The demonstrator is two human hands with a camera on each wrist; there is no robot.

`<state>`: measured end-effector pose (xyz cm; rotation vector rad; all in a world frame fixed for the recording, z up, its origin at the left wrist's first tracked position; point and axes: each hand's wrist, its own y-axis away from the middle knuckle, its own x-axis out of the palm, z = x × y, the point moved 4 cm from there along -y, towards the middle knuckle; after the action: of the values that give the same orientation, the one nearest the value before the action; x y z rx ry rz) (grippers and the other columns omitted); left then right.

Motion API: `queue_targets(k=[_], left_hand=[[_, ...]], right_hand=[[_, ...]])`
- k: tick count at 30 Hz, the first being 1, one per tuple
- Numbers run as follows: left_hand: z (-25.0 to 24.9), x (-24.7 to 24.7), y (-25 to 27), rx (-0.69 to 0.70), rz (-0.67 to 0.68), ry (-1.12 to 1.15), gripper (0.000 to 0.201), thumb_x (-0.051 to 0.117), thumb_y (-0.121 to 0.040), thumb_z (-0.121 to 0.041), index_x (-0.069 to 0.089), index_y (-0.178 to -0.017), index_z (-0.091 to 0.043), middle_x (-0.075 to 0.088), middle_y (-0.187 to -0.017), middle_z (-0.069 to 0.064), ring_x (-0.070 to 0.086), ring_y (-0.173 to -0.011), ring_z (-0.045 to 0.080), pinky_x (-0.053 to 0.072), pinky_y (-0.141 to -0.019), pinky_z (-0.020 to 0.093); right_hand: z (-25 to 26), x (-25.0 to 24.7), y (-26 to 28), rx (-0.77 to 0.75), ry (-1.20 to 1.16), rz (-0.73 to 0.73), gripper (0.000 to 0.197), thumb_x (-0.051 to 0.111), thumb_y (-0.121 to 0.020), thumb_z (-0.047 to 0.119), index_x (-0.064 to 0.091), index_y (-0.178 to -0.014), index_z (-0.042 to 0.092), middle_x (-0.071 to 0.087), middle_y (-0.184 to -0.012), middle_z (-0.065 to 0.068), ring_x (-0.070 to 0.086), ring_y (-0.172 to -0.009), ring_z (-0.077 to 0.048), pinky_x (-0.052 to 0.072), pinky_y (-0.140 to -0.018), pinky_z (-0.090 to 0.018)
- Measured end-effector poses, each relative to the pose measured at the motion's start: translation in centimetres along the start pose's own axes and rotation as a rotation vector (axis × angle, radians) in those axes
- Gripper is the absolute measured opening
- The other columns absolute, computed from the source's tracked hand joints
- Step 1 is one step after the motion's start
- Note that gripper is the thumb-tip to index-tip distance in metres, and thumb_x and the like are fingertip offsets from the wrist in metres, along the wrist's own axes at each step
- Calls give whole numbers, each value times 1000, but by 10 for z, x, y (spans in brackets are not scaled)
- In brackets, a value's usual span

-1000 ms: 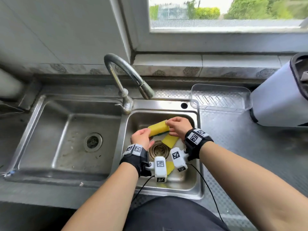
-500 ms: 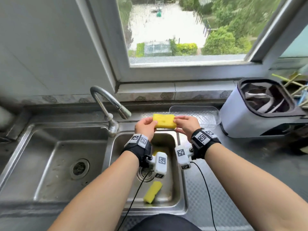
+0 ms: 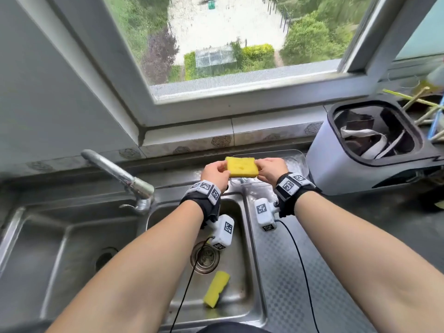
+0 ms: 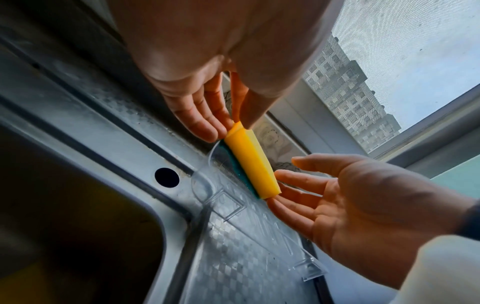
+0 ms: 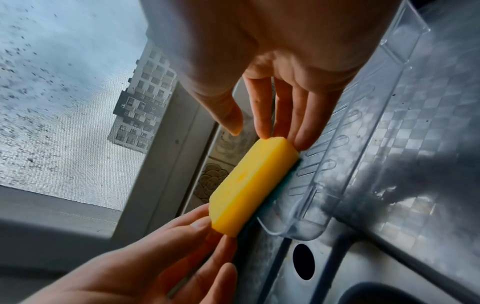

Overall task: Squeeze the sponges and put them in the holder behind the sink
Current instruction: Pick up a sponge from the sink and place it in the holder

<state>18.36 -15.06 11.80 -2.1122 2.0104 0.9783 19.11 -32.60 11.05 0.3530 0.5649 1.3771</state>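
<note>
A yellow sponge (image 3: 242, 167) with a green underside hangs flat just above the left end of the clear plastic holder (image 3: 295, 162) behind the sink. My left hand (image 3: 222, 170) pinches the sponge's left end between thumb and fingers (image 4: 207, 127). My right hand (image 3: 260, 169) props the right end with straight fingers (image 5: 298, 131); its thumb (image 5: 231, 121) is lifted off the sponge (image 5: 249, 185). A second yellow sponge (image 3: 216, 289) lies in the small sink basin (image 3: 242, 296) near the drain.
The faucet (image 3: 120, 174) arches over the divider to the left of my hands. A grey bin (image 3: 360, 164) stands right of the holder. The large basin (image 3: 60, 260) lies left, and a patterned steel counter (image 3: 283, 272) runs right of the small basin.
Both hands raised the sponge out of the small basin and carried it back over the holder. The second sponge stayed in the basin.
</note>
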Motion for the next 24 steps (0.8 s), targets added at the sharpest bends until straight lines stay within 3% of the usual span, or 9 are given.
queue_targets(k=[2, 5, 7, 10, 12, 15, 18, 21, 24], left_hand=[[3, 6, -7, -10, 11, -26, 40, 59, -80, -12, 67, -119, -15, 72, -115, 4, 66, -106, 20, 49, -100, 35], [6, 14, -16, -26, 27, -50, 41, 56, -82, -12, 66, -122, -14, 71, -118, 4, 66, -108, 20, 48, -101, 34], [7, 18, -20, -42, 33, -30, 43, 54, -81, -10, 65, -123, -13, 70, -120, 4, 65, -109, 20, 48, -101, 33], [9, 22, -25, -48, 25, 8, 44, 53, -80, -7, 65, -123, -11, 70, -120, 6, 65, -109, 20, 48, -101, 33], [10, 22, -25, -41, 15, 25, 43, 54, -81, -7, 65, -122, -11, 70, -119, 6, 65, -108, 20, 48, -100, 32], [13, 21, -23, -45, -10, 76, 39, 54, -83, -7, 65, -121, -11, 70, -118, 7, 65, -107, 20, 48, -99, 31], [18, 11, -17, -66, -59, 140, 34, 57, -84, -12, 66, -117, -11, 69, -115, 8, 65, -103, 20, 50, -96, 32], [30, -1, -4, -123, -55, 251, 25, 59, -85, -13, 68, -108, -11, 69, -106, 11, 62, -82, 17, 54, -78, 33], [43, -13, 13, -155, -40, 296, 22, 58, -86, -11, 67, -106, -7, 65, -91, 10, 60, -68, 12, 48, -56, 27]], right_hand=[[-4, 3, -14, 7, 52, -37, 8, 65, -79, 23, 64, -73, 17, 58, -68, -4, 55, -70, -24, 49, -64, -33], [-12, 7, -34, 2, 143, -46, 25, 68, -72, 30, 72, -89, 13, 55, -61, 4, 55, -70, -20, 46, -65, -30], [-12, 8, -38, 11, 180, -38, 27, 69, -74, 30, 73, -94, 12, 56, -63, 5, 57, -71, -18, 51, -71, -32], [-17, 9, -52, 23, 184, -37, 40, 69, -67, 34, 74, -98, 8, 61, -69, 1, 61, -79, -22, 56, -90, -45], [-21, 10, -58, 14, 202, -45, 44, 68, -67, 36, 73, -99, 6, 63, -72, -1, 61, -79, -22, 55, -91, -46], [-9, 9, -43, -5, 240, -65, 35, 68, -77, 33, 73, -101, 7, 66, -85, -4, 62, -83, -21, 53, -89, -38], [-2, 5, -36, -43, 233, -108, 20, 68, -76, 32, 72, -86, 15, 67, -81, -2, 61, -83, -20, 52, -88, -37], [4, 6, -24, -95, 150, -148, 12, 65, -66, 34, 64, -66, 22, 62, -67, 5, 62, -75, -21, 57, -83, -45], [13, 19, 5, -147, 11, -84, 6, 62, -77, 22, 64, -75, 16, 60, -67, 0, 58, -60, -18, 56, -61, -35]])
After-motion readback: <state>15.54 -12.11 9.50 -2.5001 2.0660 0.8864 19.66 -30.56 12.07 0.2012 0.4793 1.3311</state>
